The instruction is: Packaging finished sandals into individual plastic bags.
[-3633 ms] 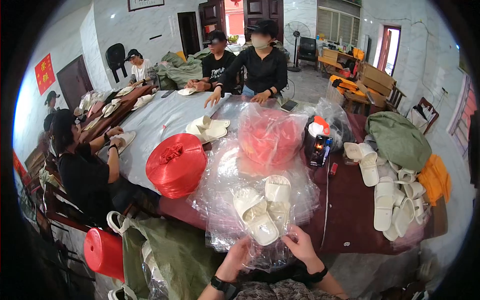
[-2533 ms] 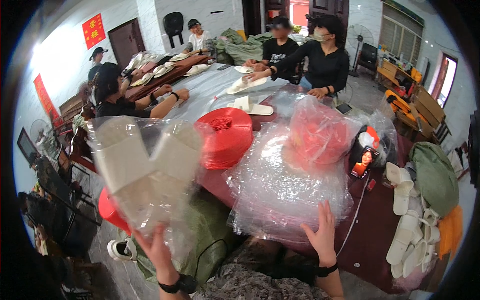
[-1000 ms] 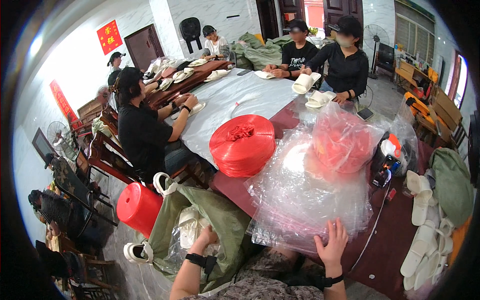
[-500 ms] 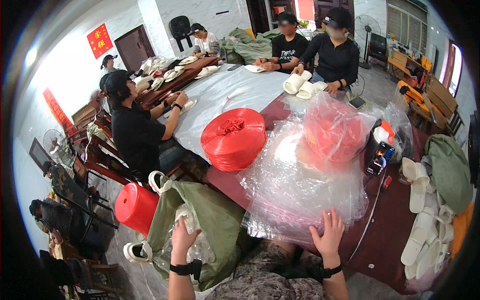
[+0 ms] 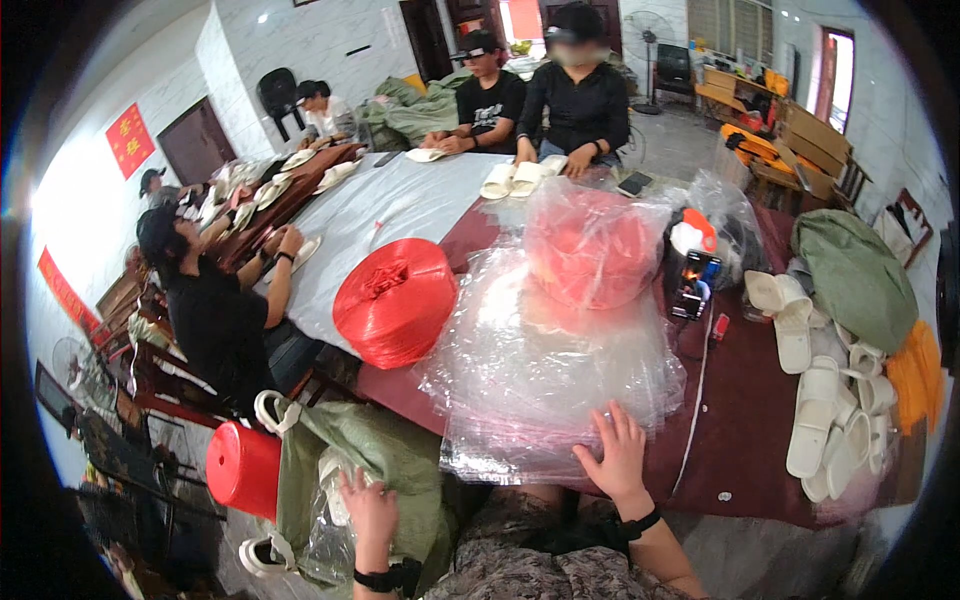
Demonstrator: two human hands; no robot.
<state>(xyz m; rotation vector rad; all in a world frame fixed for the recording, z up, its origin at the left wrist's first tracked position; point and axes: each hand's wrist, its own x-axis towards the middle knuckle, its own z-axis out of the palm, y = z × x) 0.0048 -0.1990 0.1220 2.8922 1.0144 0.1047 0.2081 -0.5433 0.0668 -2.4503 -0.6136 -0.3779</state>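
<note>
Over the green sack (image 5: 412, 465), left hand (image 5: 369, 510) loosely spread; at the clear bags (image 5: 530, 420), right hand (image 5: 619, 458) splayed

Clear plastic bags (image 5: 535, 375) gleam, crinkled, at five o'clock; red plastic twine (image 5: 395, 312) shines at nine; the matt green sack (image 5: 405, 450) creases at seven; smooth cream slippers (image 5: 812, 420) at four.

Lower left: olive-green sack (image 5: 395, 450), red cylinder (image 5: 240, 470). Centre: red roll (image 5: 395, 318). Right: cream slippers (image 5: 813, 405), maroon table (image 5: 735, 430). Bottom: mottled grey-brown clothing (image 5: 540, 578).
</note>
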